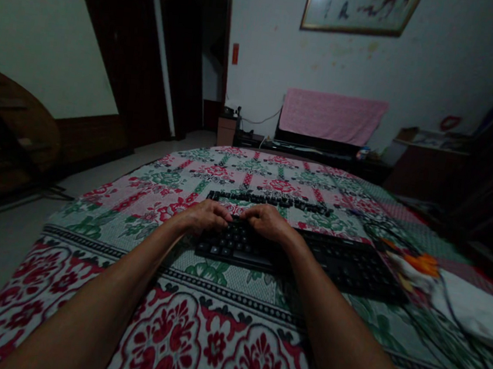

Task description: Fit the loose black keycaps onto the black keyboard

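Observation:
A black computer keyboard (343, 265) lies flat on the patterned cloth. Over its far left corner are both of my hands, close together at the back rows of keys. My left hand (205, 216) has its thumb and fingers drawn together at the keyboard's back edge. Just across from it, my right hand (267, 221) is bent at the wrist, its fingertips pinched downward. What the fingertips hold, if anything, is too small and dark to make out. Behind the keyboard runs a line of small black pieces (271, 200) that look like loose keycaps.
The flowered cloth (216, 346) spreads under everything. Right of the keyboard lie dark cables (458, 306), an orange item (423, 263) and a white bag-like thing (476, 305). Farther off, a pink towel (330, 117) covers a screen-like object by the wall. A round wooden tabletop (19, 119) leans at left.

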Tool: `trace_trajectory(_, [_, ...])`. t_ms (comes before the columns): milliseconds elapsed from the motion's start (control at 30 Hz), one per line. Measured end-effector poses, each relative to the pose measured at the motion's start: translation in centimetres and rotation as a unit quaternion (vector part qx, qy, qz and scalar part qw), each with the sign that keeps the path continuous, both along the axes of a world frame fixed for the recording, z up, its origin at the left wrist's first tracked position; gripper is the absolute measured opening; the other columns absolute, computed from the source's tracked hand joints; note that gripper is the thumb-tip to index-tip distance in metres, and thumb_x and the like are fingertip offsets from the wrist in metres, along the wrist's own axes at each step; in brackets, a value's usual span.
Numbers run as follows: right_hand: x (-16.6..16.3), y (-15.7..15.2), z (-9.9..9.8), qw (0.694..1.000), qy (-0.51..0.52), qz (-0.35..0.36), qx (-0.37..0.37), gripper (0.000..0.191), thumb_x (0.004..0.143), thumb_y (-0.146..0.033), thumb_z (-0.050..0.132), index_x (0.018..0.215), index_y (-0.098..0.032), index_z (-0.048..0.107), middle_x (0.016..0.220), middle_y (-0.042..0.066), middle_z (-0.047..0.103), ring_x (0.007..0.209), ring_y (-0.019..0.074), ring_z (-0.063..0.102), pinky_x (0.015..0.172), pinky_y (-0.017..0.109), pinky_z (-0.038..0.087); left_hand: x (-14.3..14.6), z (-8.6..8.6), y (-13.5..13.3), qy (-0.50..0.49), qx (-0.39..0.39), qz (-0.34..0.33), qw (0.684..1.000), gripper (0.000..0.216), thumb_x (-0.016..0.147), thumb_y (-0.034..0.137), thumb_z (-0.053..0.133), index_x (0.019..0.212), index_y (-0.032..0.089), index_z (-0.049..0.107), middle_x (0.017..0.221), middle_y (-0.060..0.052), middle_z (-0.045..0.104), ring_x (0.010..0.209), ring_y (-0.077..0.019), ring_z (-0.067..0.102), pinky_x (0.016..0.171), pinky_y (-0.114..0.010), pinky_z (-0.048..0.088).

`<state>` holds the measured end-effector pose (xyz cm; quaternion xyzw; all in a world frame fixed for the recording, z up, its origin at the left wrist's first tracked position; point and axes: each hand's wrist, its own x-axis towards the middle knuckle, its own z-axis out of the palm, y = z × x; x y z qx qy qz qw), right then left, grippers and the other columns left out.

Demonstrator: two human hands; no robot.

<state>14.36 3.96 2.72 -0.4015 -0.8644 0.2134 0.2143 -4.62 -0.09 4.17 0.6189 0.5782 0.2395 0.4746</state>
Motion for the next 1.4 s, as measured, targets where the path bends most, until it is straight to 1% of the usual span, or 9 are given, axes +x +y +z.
trace_trajectory(267, [0.1, -0.4, -0.8, 0.999, 0.042, 0.005, 0.002, 0.022, 0.068, -0.012, 0.050, 0.080, -0.015, 0.069, 0.076, 0.002, 0.064, 0.065, 0.0102, 0.053, 0.059, 0.020, 0.039, -0.3, -1.0, 0.7, -0.041, 0.004, -0.023, 0.999, 0.022, 0.060, 0.022, 0.061, 0.080, 0.016, 0.064, 0.052, 0.005, 0.053, 0.043, -0.0059, 0.041, 0.041, -0.019, 0.029])
trace_trajectory(467, [-0.5, -0.9, -0.4, 0.998, 0.052, 0.036, -0.014, 0.023, 0.073, -0.024, 0.047, 0.063, -0.013, 0.064, 0.056, -0.002, 0.050, 0.054, 0.0074, 0.043, 0.050, 0.018, 0.030, -0.6, -1.7, 1.2, -0.049, 0.034, -0.029, 0.998, 0.026, 0.059, 0.025, 0.062, 0.083, 0.016, 0.062, 0.055, 0.005, 0.054, 0.046, -0.0062, 0.044, 0.044, -0.019, 0.031])
trace_trajectory(567, [-0.9, -1.0, -0.5, 0.998, 0.057, 0.030, -0.018, 0.026, 0.073, -0.028, 0.047, 0.056, -0.012, 0.060, 0.052, -0.004, 0.042, 0.051, 0.0062, 0.037, 0.047, 0.018, 0.025, -0.7, -1.7, 1.2, -0.057, 0.043, -0.030, 0.997, 0.027, 0.058, 0.025, 0.062, 0.083, 0.015, 0.061, 0.056, 0.005, 0.053, 0.047, -0.0062, 0.044, 0.045, -0.018, 0.031])
trace_trajectory(700, [-1.2, -0.9, -0.7, 0.996, 0.074, 0.015, -0.047, 0.026, 0.072, -0.031, 0.048, 0.057, -0.012, 0.057, 0.052, -0.004, 0.039, 0.049, 0.0056, 0.032, 0.045, 0.018, 0.023, -0.6, -1.7, 1.2, -0.069, 0.066, -0.051, 0.994, 0.025, 0.059, 0.023, 0.061, 0.083, 0.015, 0.060, 0.058, 0.004, 0.054, 0.050, -0.0063, 0.046, 0.046, -0.018, 0.032])
trace_trajectory(867, [-1.4, -0.9, -0.8, 0.994, 0.069, -0.009, -0.089, 0.028, 0.072, -0.034, 0.046, 0.055, -0.013, 0.053, 0.047, -0.005, 0.033, 0.044, 0.0048, 0.026, 0.041, 0.019, 0.018, -0.4, -2.0, 1.3, -0.080, 0.085, -0.044, 0.992, 0.025, 0.060, 0.024, 0.061, 0.083, 0.014, 0.061, 0.058, 0.003, 0.055, 0.049, -0.0062, 0.046, 0.046, -0.018, 0.033])
trace_trajectory(1000, [-1.5, -1.1, -0.4, 0.990, 0.068, -0.033, -0.118, 0.025, 0.069, -0.034, 0.047, 0.055, -0.014, 0.052, 0.044, -0.006, 0.032, 0.042, 0.0046, 0.026, 0.040, 0.020, 0.017, -0.5, -2.1, 1.3, -0.063, 0.101, -0.078, 0.990, 0.027, 0.062, 0.026, 0.061, 0.087, 0.014, 0.063, 0.070, 0.000, 0.062, 0.058, -0.0080, 0.052, 0.053, -0.018, 0.038])
trace_trajectory(1133, [-1.4, -1.3, 0.2, 0.984, 0.056, -0.062, -0.157, 0.023, 0.067, -0.033, 0.048, 0.053, -0.015, 0.048, 0.043, -0.006, 0.030, 0.039, 0.0047, 0.026, 0.039, 0.021, 0.016, -0.5, -1.8, 1.0, -0.009, 0.178, -0.106, 0.978, 0.027, 0.065, 0.025, 0.059, 0.090, 0.015, 0.065, 0.082, -0.001, 0.065, 0.075, -0.0127, 0.057, 0.066, -0.021, 0.043])
trace_trajectory(1233, [-1.2, -1.4, 0.6, 0.979, 0.056, -0.057, -0.185, 0.023, 0.067, -0.033, 0.048, 0.051, -0.016, 0.045, 0.043, -0.007, 0.029, 0.039, 0.0046, 0.024, 0.039, 0.021, 0.016, -0.5, -1.7, 0.7, 0.049, 0.248, -0.127, 0.959, 0.028, 0.068, 0.022, 0.056, 0.094, 0.018, 0.065, 0.084, -0.001, 0.066, 0.078, -0.0135, 0.058, 0.070, -0.021, 0.043])
trace_trajectory(1400, [-0.9, -1.4, 0.9, 0.977, 0.058, -0.047, -0.198, 0.022, 0.068, -0.033, 0.047, 0.054, -0.016, 0.047, 0.043, -0.007, 0.030, 0.041, 0.0048, 0.024, 0.040, 0.021, 0.017, -0.4, -1.8, 0.1, 0.111, 0.350, -0.108, 0.924, 0.026, 0.072, 0.021, 0.053, 0.095, 0.022, 0.066, 0.088, -0.001, 0.066, 0.082, -0.0131, 0.058, 0.075, -0.022, 0.042])
